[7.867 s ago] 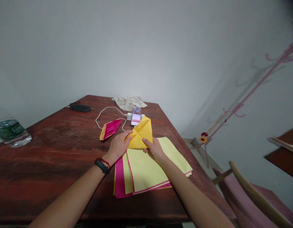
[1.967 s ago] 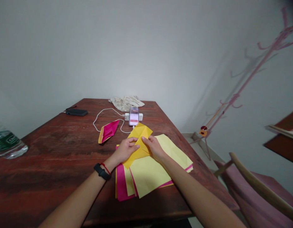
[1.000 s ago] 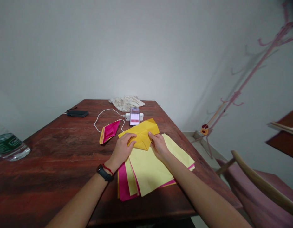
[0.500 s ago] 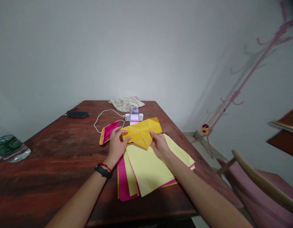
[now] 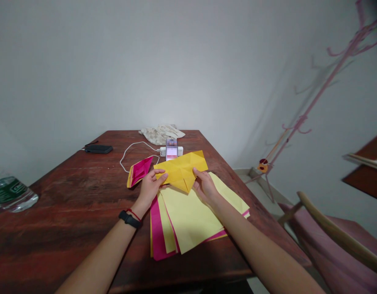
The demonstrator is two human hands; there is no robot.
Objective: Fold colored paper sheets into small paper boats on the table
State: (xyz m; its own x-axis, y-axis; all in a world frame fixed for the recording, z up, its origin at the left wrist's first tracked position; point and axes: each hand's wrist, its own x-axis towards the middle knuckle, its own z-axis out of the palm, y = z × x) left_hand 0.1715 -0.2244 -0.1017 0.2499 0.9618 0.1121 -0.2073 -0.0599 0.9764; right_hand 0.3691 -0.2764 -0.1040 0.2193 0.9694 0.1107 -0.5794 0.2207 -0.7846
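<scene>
Between both hands is a folded sheet of yellow origami paper (image 5: 182, 168), a wide band with a triangular point hanging down at its middle. My left hand (image 5: 151, 183) pinches its left end, thumb in front. My right hand (image 5: 205, 184) grips it right of the point, thumb on the front face and fingers behind. Below it lies a stack of paper sheets (image 5: 191, 224), pale yellow on top with pink and deeper yellow edges showing. Just beyond my left hand sits a bundle of folded pink and yellow paper (image 5: 140, 171).
A lit phone (image 5: 171, 150) leans by a white power strip (image 5: 180, 151) with a looping cable. Behind is a crumpled cloth (image 5: 160, 134). A dark power bank (image 5: 98, 149) and a water bottle (image 5: 14, 194) are on the left. A chair (image 5: 335, 232) and pink coat rack (image 5: 317, 98) stand right.
My left hand has shifted slightly along the left end of the yellow paper, its fingers a little lower. My right hand keeps its grip. The view has moved very slightly.
</scene>
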